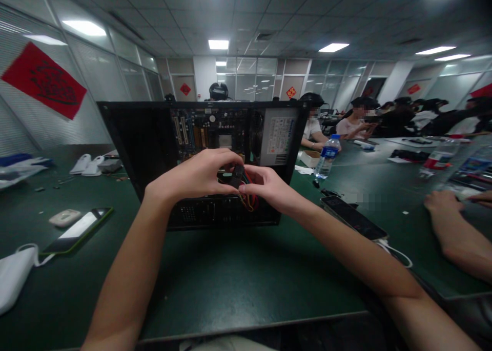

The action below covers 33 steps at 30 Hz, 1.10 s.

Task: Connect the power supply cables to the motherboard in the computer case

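An open black computer case [151,136] stands on the green table, its inside facing me. Within it show a motherboard [207,130] and, at the right, a silver power supply [279,138]. In front of the board, my left hand [203,174] pinches a small black connector [237,177] between thumb and fingers. My right hand [265,184] closes on the same connector from the right, by its bundle of coloured wires [250,200]. The fingertips of both hands nearly meet there, and they partly hide the connector and the lower board.
On the green table [238,279], a phone [79,230], round case [64,218] and white power bank [15,274] lie left. Another phone [353,218] and a water bottle [327,156] are right. Another person's arms [457,233] rest at far right; people sit behind.
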Available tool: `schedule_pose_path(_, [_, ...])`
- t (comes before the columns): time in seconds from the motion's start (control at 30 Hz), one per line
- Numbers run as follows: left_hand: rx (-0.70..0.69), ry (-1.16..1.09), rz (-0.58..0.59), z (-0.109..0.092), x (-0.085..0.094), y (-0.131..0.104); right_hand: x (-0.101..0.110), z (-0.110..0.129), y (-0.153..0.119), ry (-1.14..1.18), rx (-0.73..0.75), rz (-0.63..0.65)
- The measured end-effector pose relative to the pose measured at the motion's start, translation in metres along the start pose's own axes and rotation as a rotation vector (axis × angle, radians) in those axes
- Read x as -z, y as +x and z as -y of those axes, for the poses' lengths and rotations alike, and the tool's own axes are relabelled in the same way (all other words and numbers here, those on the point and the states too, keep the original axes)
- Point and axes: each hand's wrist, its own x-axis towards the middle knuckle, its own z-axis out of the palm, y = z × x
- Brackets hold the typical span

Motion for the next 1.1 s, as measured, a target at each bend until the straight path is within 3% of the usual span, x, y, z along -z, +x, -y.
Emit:
schedule_pose_path(0.6, [-0.038,0.002,-0.009,0.002,0.0,0.002,0.0,0.003,-0.001,-0.022,0.003,0.003])
schedule_pose_path(0.87, [0.017,0.046,-0.068,0.003,0.003,-0.001,0.009,0.0,0.0,0.062,-0.04,-0.02])
schedule_pose_path(1.1, [-0.022,0.043,-0.109,0.004,-0.003,0.004,0.011,-0.001,0.0,0.12,-0.086,-0.04])
